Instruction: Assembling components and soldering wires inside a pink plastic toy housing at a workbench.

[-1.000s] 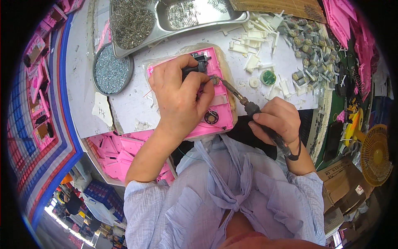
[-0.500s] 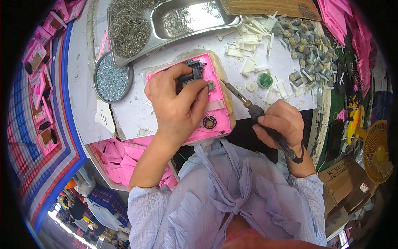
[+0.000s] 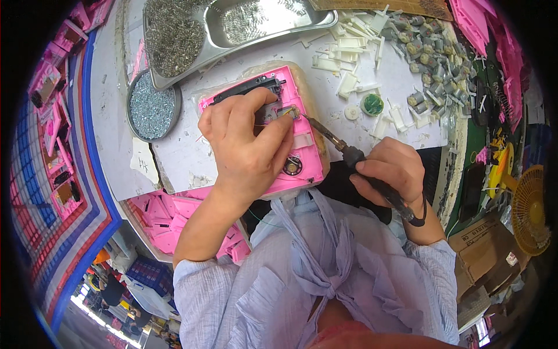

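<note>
My right hand (image 3: 398, 166) is wrapped round the dark handle of a soldering iron (image 3: 352, 155). The iron's tip meets, or comes very close to, the end of a small metal motor (image 3: 280, 113). That motor lies in a pink plastic housing (image 3: 311, 163), which rests on a pale padded block (image 3: 318, 139). My left hand (image 3: 241, 136) lies over the housing, thumb and fingers pinched together beside the motor; what they hold is hidden, though a thin wire shows close by. A black mechanism (image 3: 250, 88) and a round speaker (image 3: 292, 166) sit inside the housing.
A dish of small screws (image 3: 152, 107) stands at left, behind it a metal tray (image 3: 200, 61) of springs. White plastic parts (image 3: 349, 61), a green solder reel (image 3: 372, 104) and several motors (image 3: 427, 58) lie at right. Pink parts (image 3: 168, 218) fill a box below; a yellow fan (image 3: 528, 209) stands far right.
The soldering iron's tip has moved left and down to the motor's end. My left hand has shifted slightly, and the black mechanism now lies flatter along the housing's far edge.
</note>
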Action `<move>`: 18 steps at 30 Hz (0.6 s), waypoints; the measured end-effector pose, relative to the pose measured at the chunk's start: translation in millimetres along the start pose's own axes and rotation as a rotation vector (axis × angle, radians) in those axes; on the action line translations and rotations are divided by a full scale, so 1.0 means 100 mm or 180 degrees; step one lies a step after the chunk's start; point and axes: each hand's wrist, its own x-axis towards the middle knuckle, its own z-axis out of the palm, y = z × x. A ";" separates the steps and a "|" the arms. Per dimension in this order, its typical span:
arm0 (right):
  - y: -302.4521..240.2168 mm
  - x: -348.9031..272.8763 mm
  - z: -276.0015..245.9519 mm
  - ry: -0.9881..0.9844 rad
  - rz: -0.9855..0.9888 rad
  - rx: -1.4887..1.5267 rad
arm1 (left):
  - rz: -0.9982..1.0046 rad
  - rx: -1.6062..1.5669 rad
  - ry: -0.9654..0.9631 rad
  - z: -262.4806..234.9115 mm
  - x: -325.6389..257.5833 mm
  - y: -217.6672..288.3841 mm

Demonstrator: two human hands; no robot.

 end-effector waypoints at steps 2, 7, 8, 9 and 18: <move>0.00 0.01 0.00 -0.0046 -0.0017 0.0035 | 0.0018 0.0036 0.0006 0.00 -0.01 0.00; 0.03 0.01 0.05 -0.0001 -0.0159 0.0171 | 0.0096 0.0071 0.0045 0.03 -0.05 -0.03; 0.03 0.02 0.05 -0.0036 -0.0183 0.0165 | 0.0102 0.0065 0.0075 0.04 -0.06 -0.04; 0.03 0.02 0.05 -0.0071 -0.0205 0.0155 | 0.0105 0.0064 0.0069 0.04 -0.06 -0.04; 0.05 0.01 0.08 -0.0085 -0.0329 0.0071 | 0.0143 0.0139 0.0052 0.03 -0.03 -0.01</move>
